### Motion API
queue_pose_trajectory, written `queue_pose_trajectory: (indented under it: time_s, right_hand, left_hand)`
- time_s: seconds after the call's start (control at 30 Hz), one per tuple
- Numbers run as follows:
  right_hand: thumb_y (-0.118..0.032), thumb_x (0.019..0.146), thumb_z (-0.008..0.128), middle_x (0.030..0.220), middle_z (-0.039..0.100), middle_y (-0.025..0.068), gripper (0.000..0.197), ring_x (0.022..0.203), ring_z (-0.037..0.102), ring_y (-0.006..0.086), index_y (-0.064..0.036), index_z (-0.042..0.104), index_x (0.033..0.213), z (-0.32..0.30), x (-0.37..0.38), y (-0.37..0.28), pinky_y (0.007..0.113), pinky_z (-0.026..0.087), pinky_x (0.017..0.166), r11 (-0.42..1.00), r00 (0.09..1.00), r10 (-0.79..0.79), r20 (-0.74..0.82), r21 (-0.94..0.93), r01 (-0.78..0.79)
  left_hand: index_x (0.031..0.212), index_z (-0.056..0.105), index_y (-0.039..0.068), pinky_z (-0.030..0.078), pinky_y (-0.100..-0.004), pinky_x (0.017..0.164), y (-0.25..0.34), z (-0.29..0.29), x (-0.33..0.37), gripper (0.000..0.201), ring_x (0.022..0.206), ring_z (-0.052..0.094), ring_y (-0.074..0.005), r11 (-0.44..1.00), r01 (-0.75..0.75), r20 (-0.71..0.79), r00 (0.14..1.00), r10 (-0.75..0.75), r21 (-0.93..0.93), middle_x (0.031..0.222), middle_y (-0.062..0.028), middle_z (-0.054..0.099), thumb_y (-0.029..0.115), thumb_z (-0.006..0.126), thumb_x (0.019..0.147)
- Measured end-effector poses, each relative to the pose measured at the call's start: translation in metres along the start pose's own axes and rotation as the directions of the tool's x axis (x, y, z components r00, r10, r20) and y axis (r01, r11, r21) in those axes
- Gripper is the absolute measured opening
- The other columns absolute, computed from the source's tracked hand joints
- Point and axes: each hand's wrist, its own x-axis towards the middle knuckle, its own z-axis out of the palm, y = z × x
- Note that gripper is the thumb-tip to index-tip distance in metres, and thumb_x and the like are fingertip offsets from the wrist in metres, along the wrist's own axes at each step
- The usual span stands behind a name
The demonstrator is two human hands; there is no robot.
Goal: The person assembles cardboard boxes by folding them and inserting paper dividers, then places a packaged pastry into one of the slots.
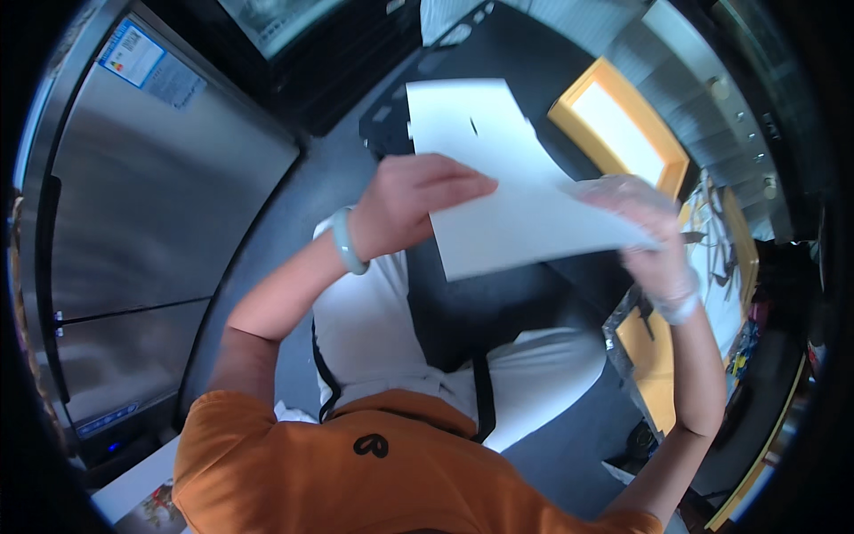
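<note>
A white sheet (485, 209), stiff like paper or thin card, hangs in front of me above a black table top. Near its top is a short dark slit, and its right edge curves inward. My left hand (418, 191), bare with a pale green bangle at the wrist, holds the sheet's left edge, fingers lying across its face. On the right corner, my right hand (654, 231) grips the sheet; it wears a clear plastic glove and is smeared by motion. Beyond that hand, a light wooden frame (574, 107) with a white inside rests on the table.
The black table (543, 44) stretches away from my lap. To the left stands a grey metal refrigerator (160, 214). On the right are wooden pieces (654, 356), a clear plastic wrapper and assorted clutter. A dark glass-fronted cabinet (302, 53) stands at the back.
</note>
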Motion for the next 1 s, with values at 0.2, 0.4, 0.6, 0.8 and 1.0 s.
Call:
queue_pose_trajectory:
  time_s: [0.2,0.4,0.6,0.8,1.0]
  right_hand:
    - [-0.021,0.075,0.081,0.093,0.071,0.0107,0.044,0.086,0.068,0.0161,0.0025,0.063,0.107,-0.096,0.035,-0.089,0.029,0.052,0.083,0.846,0.899,0.353,-0.259,0.499,-0.189]
    - [-0.010,0.082,0.072,0.095,0.070,0.0105,0.027,0.080,0.067,0.0128,0.0041,0.063,0.104,-0.087,0.032,-0.083,0.026,0.053,0.077,0.730,0.881,0.455,-0.131,0.621,-0.285]
    - [-0.007,0.083,0.068,0.090,0.069,0.0124,0.018,0.079,0.067,0.0199,0.0051,0.068,0.096,-0.058,0.016,-0.081,0.027,0.053,0.076,0.991,0.844,0.108,-0.526,0.122,-0.051]
    - [-0.007,0.077,0.066,0.094,0.065,0.0101,0.017,0.089,0.065,0.0230,-0.0035,0.068,0.094,0.011,0.010,-0.041,0.034,0.053,0.078,0.754,0.847,-0.503,-0.171,-0.566,0.333]
    - [0.004,0.071,0.063,0.101,0.064,0.0116,0.031,0.098,0.062,0.0258,-0.0043,0.064,0.101,0.148,-0.022,0.049,0.038,0.050,0.089,0.884,0.971,-0.240,-0.001,-0.412,0.218]
  left_hand:
    - [0.099,0.067,-0.004,0.051,-0.0220,0.064,0.053,-0.088,0.143,0.023,0.072,0.063,-0.0074,0.843,0.220,-0.037,0.962,-0.272,-0.491,0.084,-0.0070,0.070,0.016,0.066,0.089]
    - [0.103,0.066,-0.005,0.053,-0.0228,0.069,0.047,-0.070,0.135,0.027,0.078,0.065,-0.0091,0.599,0.411,0.131,0.881,-0.455,-0.687,0.090,-0.0076,0.070,0.018,0.066,0.089]
    - [0.093,0.071,0.001,0.053,-0.0228,0.067,0.039,-0.083,0.125,0.018,0.076,0.068,-0.0153,0.982,0.013,-0.132,0.991,-0.039,-0.189,0.088,-0.0101,0.070,0.013,0.073,0.079]
    - [0.089,0.071,0.004,0.054,-0.0306,0.070,0.002,-0.058,0.037,0.016,0.081,0.065,-0.0223,0.962,-0.216,-0.027,0.974,0.224,0.169,0.090,-0.0097,0.066,0.009,0.069,0.074]
    - [0.094,0.070,0.004,0.051,-0.0358,0.081,-0.016,0.017,-0.101,0.019,0.091,0.064,-0.0252,0.970,0.159,0.151,0.971,-0.187,0.182,0.100,-0.0088,0.068,0.003,0.063,0.076]
